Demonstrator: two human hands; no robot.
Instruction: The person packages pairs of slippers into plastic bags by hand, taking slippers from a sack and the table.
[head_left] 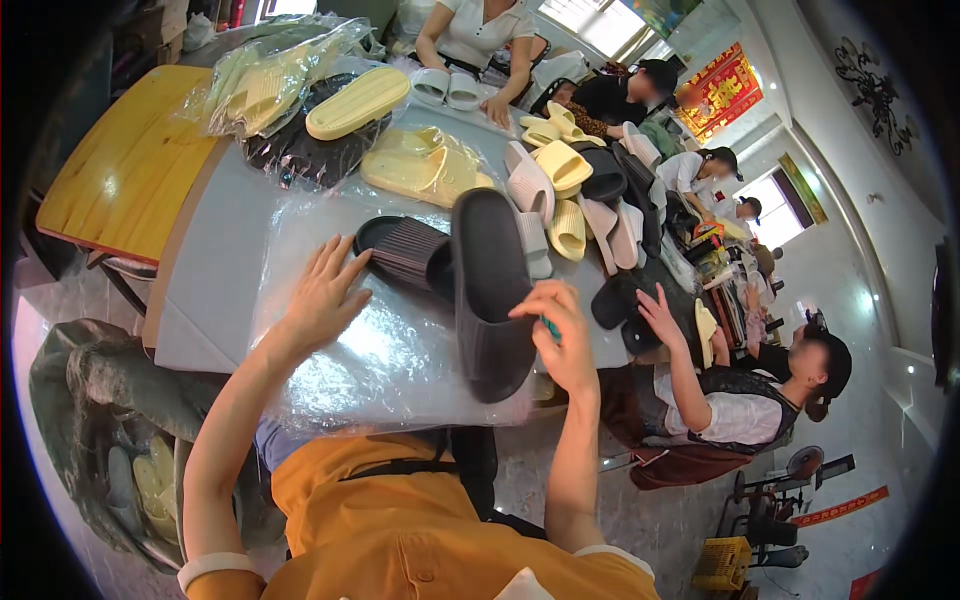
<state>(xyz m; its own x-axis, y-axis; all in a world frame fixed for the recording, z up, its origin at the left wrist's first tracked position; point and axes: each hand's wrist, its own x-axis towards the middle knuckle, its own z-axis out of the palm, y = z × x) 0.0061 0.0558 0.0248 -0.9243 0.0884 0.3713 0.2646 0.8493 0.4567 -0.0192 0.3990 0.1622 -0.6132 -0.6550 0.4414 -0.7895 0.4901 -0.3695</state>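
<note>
My right hand (560, 335) grips a black slide sandal (488, 290) by its edge, holding it upright with the sole facing me; something small and teal shows between the fingers. My left hand (322, 295) lies flat, fingers spread, on a stack of clear plastic bags (385, 360) on the grey table (205, 270). A second black sandal (405, 252) with a ribbed sole lies on the bags just past my left fingertips.
Yellow sandals in plastic (420, 165), a heap of white, yellow and black sandals (575, 200) and bagged pairs (270, 85) cover the far table. Other people sit at the far end (480, 35) and on the right (730, 400). A sack of sandals (120, 440) sits at lower left.
</note>
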